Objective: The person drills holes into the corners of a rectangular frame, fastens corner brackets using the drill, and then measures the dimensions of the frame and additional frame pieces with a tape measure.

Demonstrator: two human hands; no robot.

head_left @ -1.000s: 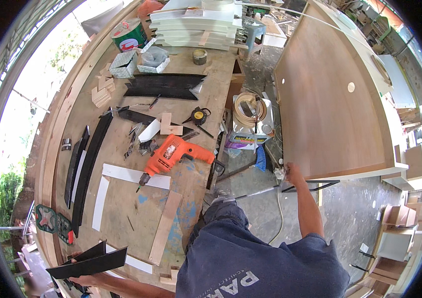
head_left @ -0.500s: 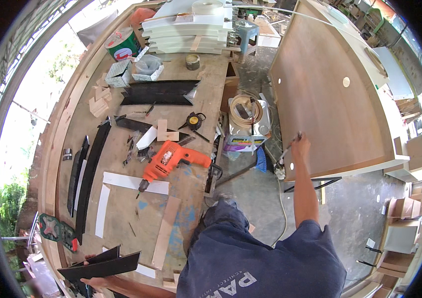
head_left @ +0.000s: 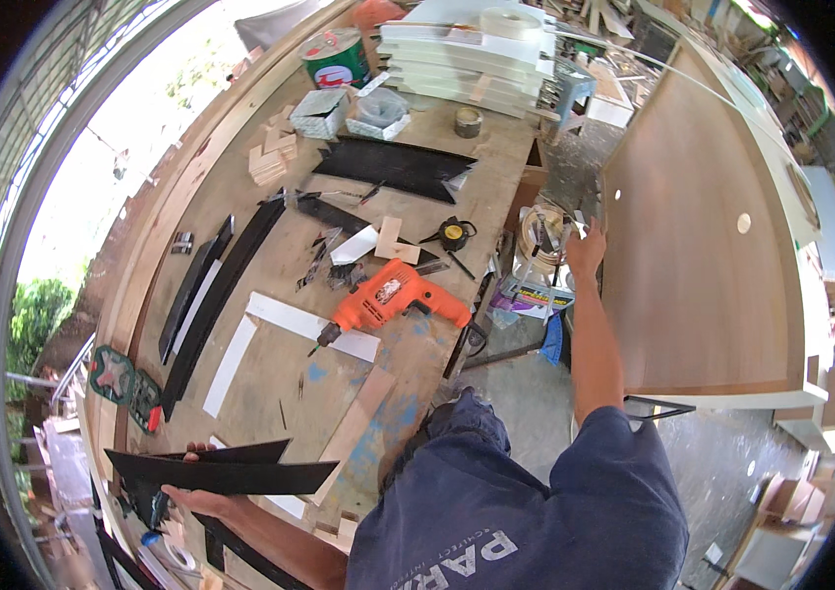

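Note:
My left hand (head_left: 186, 495), at the lower left, is closed around black strips (head_left: 231, 478) with slanted ends, held over the table's near corner. Its thumb is in front and its fingertips show behind them. My right hand (head_left: 587, 248) reaches out beside the table, close to a metal tin (head_left: 538, 300) with coiled light-coloured banding on top. The fingers are closed on a brush, now mostly hidden at the tin. Right of that hand stands a large brown wooden panel (head_left: 703, 285) with round holes and pale edges.
On the worktable (head_left: 403, 388) lie an orange drill (head_left: 388, 295), a tape measure (head_left: 452, 234), white strips (head_left: 231, 364), more black strips (head_left: 393, 167) and small wood blocks (head_left: 270, 157). White boards (head_left: 462, 64) are stacked at the far end. A green tool case (head_left: 122, 383) sits at the left edge.
My right hand has moved with the brush from the panel's lower edge to the tin. My left hand still holds the black strips, slightly raised. The view has turned, shifting the table rightward.

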